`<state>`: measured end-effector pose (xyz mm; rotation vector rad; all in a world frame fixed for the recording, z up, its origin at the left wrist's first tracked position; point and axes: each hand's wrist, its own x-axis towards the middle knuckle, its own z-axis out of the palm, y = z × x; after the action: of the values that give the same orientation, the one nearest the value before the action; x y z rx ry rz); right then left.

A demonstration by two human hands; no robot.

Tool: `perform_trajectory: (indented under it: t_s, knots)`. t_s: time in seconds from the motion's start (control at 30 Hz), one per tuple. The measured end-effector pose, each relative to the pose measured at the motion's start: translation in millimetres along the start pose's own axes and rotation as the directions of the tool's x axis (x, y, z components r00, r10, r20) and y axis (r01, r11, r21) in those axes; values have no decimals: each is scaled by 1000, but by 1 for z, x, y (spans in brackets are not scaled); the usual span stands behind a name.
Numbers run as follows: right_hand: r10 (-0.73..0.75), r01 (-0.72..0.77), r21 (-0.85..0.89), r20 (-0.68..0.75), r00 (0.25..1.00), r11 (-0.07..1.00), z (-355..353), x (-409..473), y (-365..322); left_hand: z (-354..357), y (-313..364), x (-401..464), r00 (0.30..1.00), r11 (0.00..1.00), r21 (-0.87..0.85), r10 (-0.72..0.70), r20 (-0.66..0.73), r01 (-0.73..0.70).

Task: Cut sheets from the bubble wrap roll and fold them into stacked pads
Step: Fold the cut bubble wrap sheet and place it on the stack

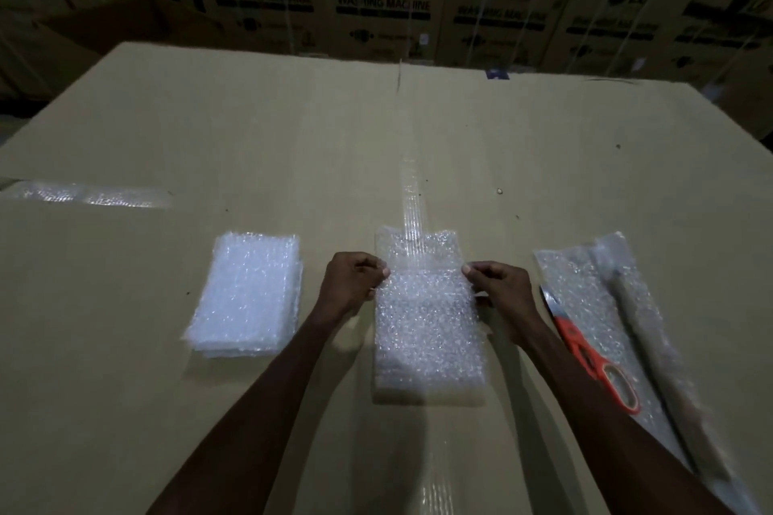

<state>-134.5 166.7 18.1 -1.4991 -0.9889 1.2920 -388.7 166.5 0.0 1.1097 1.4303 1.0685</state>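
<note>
A cut bubble wrap sheet (pixel 426 326) lies in the middle of the cardboard surface (pixel 293 146), its near part doubled over. My left hand (pixel 355 284) pinches the sheet's left edge at the fold line. My right hand (pixel 500 288) pinches the right edge at the same height. A stack of folded pads (pixel 247 297) sits to the left. On the right lies the nearly spent bubble wrap roll (pixel 652 347) with its cardboard core, and orange-handled scissors (pixel 594 355) rest on its loose wrap.
Clear packing tape (pixel 412 201) runs along the cardboard's centre seam, and another taped strip (pixel 92 194) shines at the left. Stacked washing machine cartons (pixel 376 13) form a wall behind the surface.
</note>
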Motion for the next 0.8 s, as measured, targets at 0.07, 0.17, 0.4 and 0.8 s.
perform_trajectory:
  t_s: [0.07, 0.17, 0.4, 0.8]
  knots:
    - [1, -2, -22, -23, 1000, 1000, 1, 17, 3, 3, -2, 17, 999, 998, 54, 26, -24, -25]
    - [6, -8, -48, -49, 999, 999, 4, 37, 5, 6, -5, 40, 994, 986, 153, 83, -64, -72]
    - [-85, 55, -210, -139, 987, 976, 19, 84, 6, 18, -6, 73, 954, 935, 336, 199, -226, -115]
    - [-454, 293, -639, -100, 885, 711, 44, 26, 6, 40, -19, 18, 861, 752, 543, 499, -98, -374]
